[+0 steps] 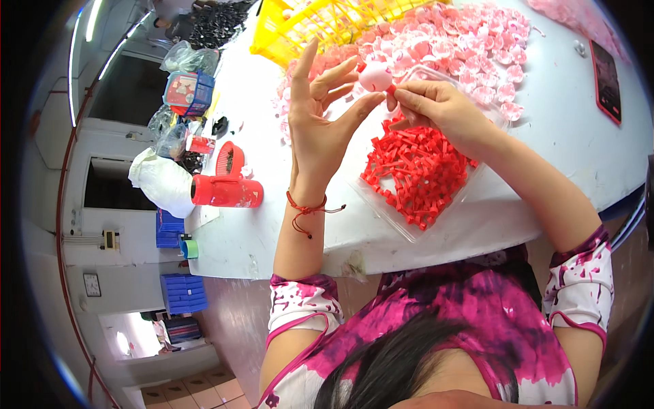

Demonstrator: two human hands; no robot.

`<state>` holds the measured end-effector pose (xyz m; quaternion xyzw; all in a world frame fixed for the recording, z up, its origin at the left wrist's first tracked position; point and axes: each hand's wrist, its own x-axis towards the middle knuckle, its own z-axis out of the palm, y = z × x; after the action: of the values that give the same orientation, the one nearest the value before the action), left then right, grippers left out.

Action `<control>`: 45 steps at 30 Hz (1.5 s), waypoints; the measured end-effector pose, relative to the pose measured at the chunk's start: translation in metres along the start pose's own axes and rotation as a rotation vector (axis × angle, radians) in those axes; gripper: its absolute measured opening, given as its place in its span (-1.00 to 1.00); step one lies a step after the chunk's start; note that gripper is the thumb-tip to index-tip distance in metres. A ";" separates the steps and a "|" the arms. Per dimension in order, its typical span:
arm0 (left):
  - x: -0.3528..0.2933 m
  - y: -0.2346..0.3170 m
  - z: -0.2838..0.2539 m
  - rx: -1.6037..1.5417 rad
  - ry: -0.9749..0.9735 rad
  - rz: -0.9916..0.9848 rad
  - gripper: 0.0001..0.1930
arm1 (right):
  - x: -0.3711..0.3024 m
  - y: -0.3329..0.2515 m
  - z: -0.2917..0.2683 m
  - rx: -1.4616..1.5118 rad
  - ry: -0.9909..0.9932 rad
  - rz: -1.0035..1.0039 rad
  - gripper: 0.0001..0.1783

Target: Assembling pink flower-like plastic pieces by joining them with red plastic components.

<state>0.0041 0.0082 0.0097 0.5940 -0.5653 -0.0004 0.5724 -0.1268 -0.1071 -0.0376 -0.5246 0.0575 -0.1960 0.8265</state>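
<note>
My left hand (323, 112) is raised with its fingers spread and the thumb stretched toward a small round pink piece (375, 77). Its thumb tip comes close to the underside of that piece; whether it touches, I cannot tell. With thumb and forefinger, my right hand (443, 112) pinches a small red plastic piece (391, 90) against the pink piece's lower right side. Just below both hands, a clear plastic tray (409, 235) holds a heap of small red plastic pieces (415, 174). Many translucent pink cup-shaped pieces (470, 48) lie spread beyond the hands.
A yellow basket (272, 31) stands at the far side of the white table (545, 177). A red-cased phone (605, 82) lies at right. To the left are a red flask (228, 191), a small red basket (230, 158) and a blue-and-pink container (187, 92).
</note>
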 end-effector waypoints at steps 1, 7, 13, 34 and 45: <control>0.001 -0.001 -0.003 0.010 0.015 0.017 -0.32 | -0.003 -0.003 0.003 -0.009 -0.020 -0.012 -0.72; 0.066 0.008 -0.005 0.297 -0.115 0.179 -0.83 | -0.010 0.001 -0.009 -0.131 -0.041 0.054 -0.56; 0.126 0.046 -0.034 0.764 0.212 0.336 -0.56 | -0.006 0.009 -0.018 -0.260 -0.044 0.060 -0.51; -0.029 -0.117 -0.082 0.978 -0.302 -0.140 -0.83 | 0.004 0.022 -0.021 -0.611 -0.046 -0.091 -0.68; -0.020 -0.046 -0.018 -0.397 -0.232 -0.424 -0.75 | 0.002 0.006 -0.010 -0.254 0.111 -0.152 -0.59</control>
<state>0.0393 0.0199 -0.0285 0.5713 -0.4794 -0.2978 0.5959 -0.1266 -0.1139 -0.0476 -0.6160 0.0874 -0.2777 0.7320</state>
